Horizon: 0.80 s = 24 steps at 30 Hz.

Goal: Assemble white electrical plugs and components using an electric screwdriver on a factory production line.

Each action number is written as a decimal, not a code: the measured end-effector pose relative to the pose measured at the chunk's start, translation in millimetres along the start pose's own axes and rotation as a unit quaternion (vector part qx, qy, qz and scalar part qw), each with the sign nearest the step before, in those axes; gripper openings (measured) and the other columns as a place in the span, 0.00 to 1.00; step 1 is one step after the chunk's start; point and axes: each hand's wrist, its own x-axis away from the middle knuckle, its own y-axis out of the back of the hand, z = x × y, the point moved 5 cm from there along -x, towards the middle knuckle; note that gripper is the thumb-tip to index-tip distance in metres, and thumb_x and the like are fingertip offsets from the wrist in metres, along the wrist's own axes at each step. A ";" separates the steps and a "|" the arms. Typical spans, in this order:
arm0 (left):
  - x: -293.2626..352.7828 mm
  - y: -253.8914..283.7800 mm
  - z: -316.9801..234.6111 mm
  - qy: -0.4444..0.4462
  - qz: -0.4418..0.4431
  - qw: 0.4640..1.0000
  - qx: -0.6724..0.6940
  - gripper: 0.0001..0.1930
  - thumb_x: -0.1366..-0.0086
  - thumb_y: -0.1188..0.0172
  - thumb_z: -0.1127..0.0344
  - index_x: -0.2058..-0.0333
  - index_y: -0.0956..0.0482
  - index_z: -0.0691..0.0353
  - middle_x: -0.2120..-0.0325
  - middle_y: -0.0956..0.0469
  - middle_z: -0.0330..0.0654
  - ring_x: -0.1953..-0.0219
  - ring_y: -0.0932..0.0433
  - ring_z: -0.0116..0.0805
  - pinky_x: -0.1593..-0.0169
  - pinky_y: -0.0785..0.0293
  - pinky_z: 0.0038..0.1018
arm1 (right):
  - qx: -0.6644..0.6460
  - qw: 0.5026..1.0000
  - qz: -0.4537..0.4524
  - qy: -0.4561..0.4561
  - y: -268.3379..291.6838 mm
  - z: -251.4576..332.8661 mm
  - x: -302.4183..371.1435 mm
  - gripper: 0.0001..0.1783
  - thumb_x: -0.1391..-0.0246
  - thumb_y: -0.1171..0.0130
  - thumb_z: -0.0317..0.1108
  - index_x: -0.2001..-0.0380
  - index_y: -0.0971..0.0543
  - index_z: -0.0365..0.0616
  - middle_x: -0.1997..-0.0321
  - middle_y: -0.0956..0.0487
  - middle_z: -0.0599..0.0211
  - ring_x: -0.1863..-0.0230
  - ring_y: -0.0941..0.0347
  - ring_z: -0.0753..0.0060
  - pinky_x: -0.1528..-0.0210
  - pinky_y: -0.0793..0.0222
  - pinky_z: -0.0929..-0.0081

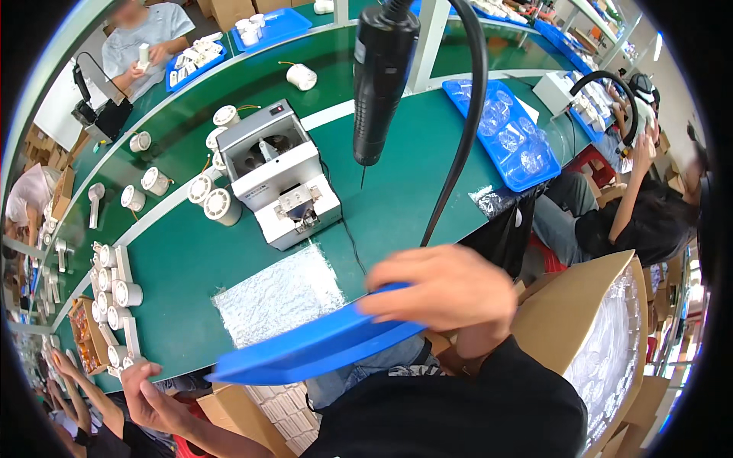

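Note:
My right hand (450,294) grips the end of a shallow blue plastic tray (305,359), thumb and fingers over its rim; motion blurs both. The tray is tilted above the table's near edge and my lap, and I see no loose parts in it. My left hand (153,401) is at the lower left beside the table edge, fingers partly bent and apart, with nothing visible in it. Nearest to it are white cylindrical parts (116,317) and long white pieces (131,336). A silvery, crinkled sheet (279,298) lies on the green table beyond the tray.
A grey-white machine (282,183) stands mid-table, white cylinders (221,206) beside it. A black electric screwdriver (382,84) hangs overhead on its cable. Clear plastic parts fill another blue tray (538,179). Cardboard boxes (580,313) stand near my right and below; co-workers sit around.

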 end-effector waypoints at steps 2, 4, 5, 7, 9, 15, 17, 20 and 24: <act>2.1 9.1 7.2 0.017 -0.033 0.999 0.010 0.12 0.25 0.43 0.67 0.61 0.19 0.72 0.68 0.21 0.47 0.64 0.24 0.36 0.56 0.28 0.30 | -0.038 0.999 0.023 -0.001 51.2 -7.6 32.7 0.13 0.41 0.31 0.33 0.54 0.14 0.45 0.55 0.17 0.59 0.58 0.17 0.53 0.59 0.21 0.61; 2.3 3.6 18.8 0.047 -0.029 0.998 0.042 0.12 0.24 0.43 0.68 0.61 0.19 0.73 0.68 0.21 0.46 0.65 0.24 0.35 0.57 0.28 0.30 | -0.112 0.993 0.016 -0.024 93.5 -28.7 79.4 0.16 0.46 0.25 0.35 0.55 0.12 0.39 0.56 0.14 0.54 0.60 0.15 0.54 0.59 0.21 0.63; 3.2 1.0 18.6 0.040 -0.016 0.998 0.051 0.12 0.23 0.44 0.68 0.61 0.19 0.73 0.68 0.21 0.46 0.65 0.24 0.33 0.58 0.28 0.29 | -0.140 0.989 -0.029 -0.034 111.7 -42.9 106.7 0.18 0.48 0.24 0.35 0.56 0.12 0.37 0.57 0.13 0.53 0.60 0.15 0.56 0.59 0.21 0.65; 12.6 15.0 15.1 0.052 -0.013 0.998 0.030 0.12 0.23 0.45 0.68 0.60 0.19 0.73 0.67 0.21 0.46 0.65 0.24 0.33 0.58 0.28 0.28 | -0.219 0.966 -0.126 -0.046 130.5 -107.3 171.3 0.20 0.50 0.24 0.34 0.56 0.12 0.34 0.60 0.12 0.54 0.59 0.16 0.61 0.59 0.22 0.68; 25.8 16.7 30.0 0.061 -0.024 0.997 0.038 0.12 0.23 0.45 0.68 0.59 0.19 0.73 0.68 0.22 0.45 0.66 0.25 0.32 0.60 0.29 0.28 | -0.268 0.906 -0.301 -0.132 126.0 -174.0 252.8 0.17 0.48 0.27 0.34 0.57 0.12 0.35 0.60 0.12 0.60 0.59 0.17 0.69 0.56 0.23 0.71; 67.6 25.3 43.0 0.092 0.004 0.982 0.167 0.12 0.28 0.42 0.65 0.64 0.19 0.71 0.73 0.23 0.46 0.68 0.26 0.33 0.61 0.30 0.27 | -0.286 0.739 -0.524 -0.312 84.9 -237.3 304.2 0.16 0.36 0.31 0.39 0.51 0.15 0.40 0.60 0.15 0.74 0.60 0.21 0.82 0.54 0.27 0.80; 97.2 20.1 46.1 0.140 0.070 0.939 0.305 0.09 0.41 0.39 0.67 0.74 0.20 0.68 0.77 0.22 0.48 0.72 0.25 0.34 0.64 0.32 0.26 | -0.174 0.773 -0.432 -0.431 84.0 -249.5 272.7 0.16 0.35 0.31 0.41 0.53 0.15 0.40 0.60 0.16 0.75 0.60 0.22 0.82 0.55 0.28 0.79; 152.8 -13.5 31.7 0.339 0.465 0.784 0.233 0.07 0.39 0.31 0.68 0.70 0.12 0.67 0.77 0.17 0.44 0.73 0.20 0.33 0.67 0.26 0.30 | 0.052 0.761 -0.450 -0.465 100.4 -284.7 268.9 0.24 0.34 0.32 0.44 0.48 0.17 0.32 0.57 0.16 0.68 0.55 0.24 0.74 0.46 0.30 0.73; 303.8 -35.1 80.0 0.364 0.728 0.547 0.194 0.18 0.32 0.31 0.48 0.60 0.10 0.59 0.70 0.12 0.37 0.67 0.17 0.29 0.61 0.22 0.31 | -0.038 0.823 -0.372 -0.427 135.9 -355.4 310.7 0.27 0.26 0.41 0.47 0.37 0.20 0.34 0.46 0.15 0.58 0.49 0.21 0.69 0.42 0.26 0.70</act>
